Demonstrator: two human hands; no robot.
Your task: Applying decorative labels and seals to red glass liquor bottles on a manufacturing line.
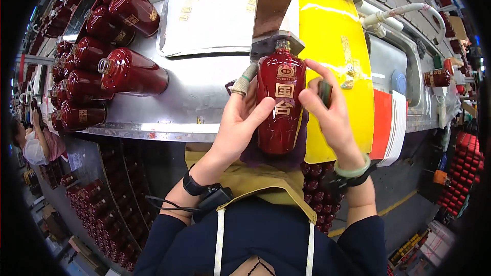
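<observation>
Apparently positions gold lettering point(284, 91) on the red bottle point(281, 122), grasping it lightly with the left hand point(240, 115), touching with the loosely spread right hand point(327, 110), and probably needs even pressing next.

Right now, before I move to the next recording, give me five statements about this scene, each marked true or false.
1. A red bottle is between the left hand and the right hand. True.
2. The yellow sheet lies left of that bottle. False: it lies to the right.
3. More red bottles are grouped at the left. True.
4. The right wrist is bare. False: a pale green band circles it.
5. A brown post is beyond the bottle's neck. True.
</observation>
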